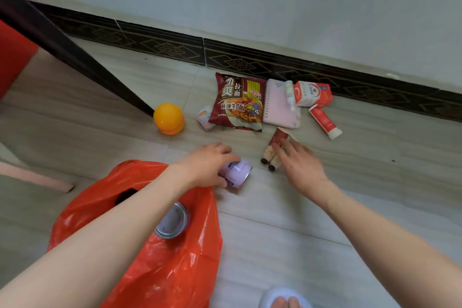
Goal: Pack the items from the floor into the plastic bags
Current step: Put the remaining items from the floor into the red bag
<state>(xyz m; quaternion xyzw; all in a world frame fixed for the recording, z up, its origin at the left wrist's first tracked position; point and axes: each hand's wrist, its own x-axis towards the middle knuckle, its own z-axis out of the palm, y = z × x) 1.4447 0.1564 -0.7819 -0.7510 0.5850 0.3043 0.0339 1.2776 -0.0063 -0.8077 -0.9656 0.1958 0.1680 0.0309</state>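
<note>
left hand (208,165) grips a pale purple cylindrical can (236,174) beside the crumpled orange plastic bag (160,265). right hand (300,166), fingers extended, touches two small brown bottles (271,157).

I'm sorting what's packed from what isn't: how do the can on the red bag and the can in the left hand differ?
The can on the bag lies on the red bag with its metal end facing the camera, and no hand touches it. The can in the hand shows its pale purple side and is gripped by the left hand just above the floor tiles, beside the bag. Both look like similar small tins.
</note>
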